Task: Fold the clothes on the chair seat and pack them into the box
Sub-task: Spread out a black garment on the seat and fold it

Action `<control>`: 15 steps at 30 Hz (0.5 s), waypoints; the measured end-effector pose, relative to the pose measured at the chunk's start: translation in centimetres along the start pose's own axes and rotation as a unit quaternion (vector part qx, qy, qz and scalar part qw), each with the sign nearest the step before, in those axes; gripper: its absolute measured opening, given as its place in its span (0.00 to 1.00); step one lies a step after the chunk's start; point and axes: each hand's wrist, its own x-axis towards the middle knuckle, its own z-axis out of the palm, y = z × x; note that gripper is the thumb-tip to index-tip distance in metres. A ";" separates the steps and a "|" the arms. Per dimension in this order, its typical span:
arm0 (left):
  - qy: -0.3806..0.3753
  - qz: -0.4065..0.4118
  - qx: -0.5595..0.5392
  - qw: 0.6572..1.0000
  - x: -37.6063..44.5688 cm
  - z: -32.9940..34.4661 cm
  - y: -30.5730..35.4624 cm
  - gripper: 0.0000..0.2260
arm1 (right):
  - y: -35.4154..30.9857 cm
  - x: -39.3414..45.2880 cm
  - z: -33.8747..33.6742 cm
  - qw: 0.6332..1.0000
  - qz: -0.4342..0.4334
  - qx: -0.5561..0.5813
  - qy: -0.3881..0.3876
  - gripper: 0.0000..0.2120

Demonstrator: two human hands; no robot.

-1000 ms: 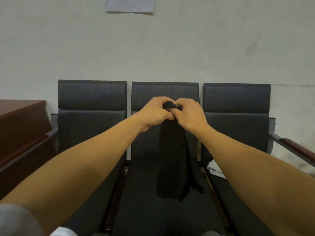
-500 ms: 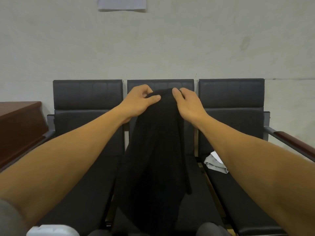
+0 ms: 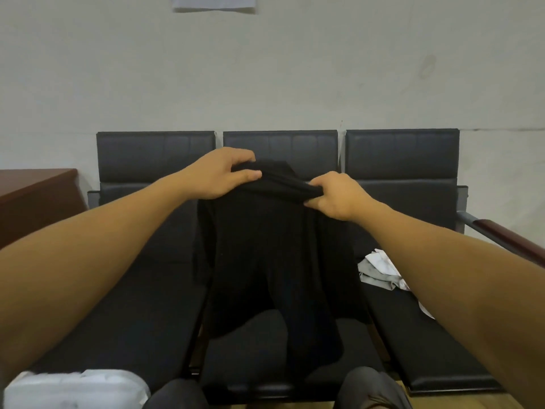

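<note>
Black garment [image 3: 271, 261] hangs pinched between left hand [image 3: 218, 175] and right hand [image 3: 336, 196].

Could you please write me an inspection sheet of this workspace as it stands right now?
Surface: row of three black chairs against the wall; the middle seat is partly covered by the hanging garment.
Job's things: black garment held up by its top edge, hanging over the middle seat; grey and white clothes bunched on the right-hand seat; white box at the lower left, only partly in view.
Clutter: nothing seen.
Hands: left hand pinches the garment's top edge; right hand grips the same edge further right.
Cables: nothing seen.
Surroundings: pale wall with a paper sheet at the top; brown desk at the left.
</note>
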 end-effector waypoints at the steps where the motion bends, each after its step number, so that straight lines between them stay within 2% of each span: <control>1: 0.007 -0.004 -0.009 1.000 -0.2 0.0 -0.3 0.11 | 0.7 0.0 0.3 0.997 0.038 0.071 0.021 0.02; 3: -0.019 -0.022 -0.024 0.999 -0.9 -0.1 -1.3 0.10 | 1.2 -0.3 0.9 0.971 0.103 0.201 0.075 0.04; 5: -0.076 -0.049 0.051 0.995 -1.2 0.0 -2.4 0.23 | 1.5 -0.1 1.5 0.932 0.137 0.307 0.134 0.06; 6: -0.095 -0.064 0.112 0.987 -1.3 0.2 -2.8 0.24 | 1.3 -0.2 1.6 0.922 0.139 0.326 0.153 0.07; 7: -0.098 -0.075 0.157 0.980 -1.2 0.4 -3.3 0.19 | 1.4 -0.2 1.6 0.930 0.126 0.307 0.161 0.07; 9: -0.038 -0.095 0.148 0.984 -1.0 0.5 -4.2 0.04 | 1.9 -0.5 1.3 0.982 0.037 0.128 0.132 0.05; 11: 0.022 -0.131 0.077 0.988 -1.0 0.4 -4.9 0.06 | 2.3 -1.3 1.2 0.992 -0.052 -0.057 0.099 0.16; 13: 0.045 -0.157 -0.005 0.987 -1.1 0.6 -5.6 0.04 | 2.7 -1.7 1.1 0.987 -0.057 -0.107 0.102 0.27; 15: 0.047 -0.155 -0.066 0.985 -1.5 1.0 -5.4 0.02 | 3.5 -1.2 1.1 0.986 -0.016 -0.136 0.093 0.27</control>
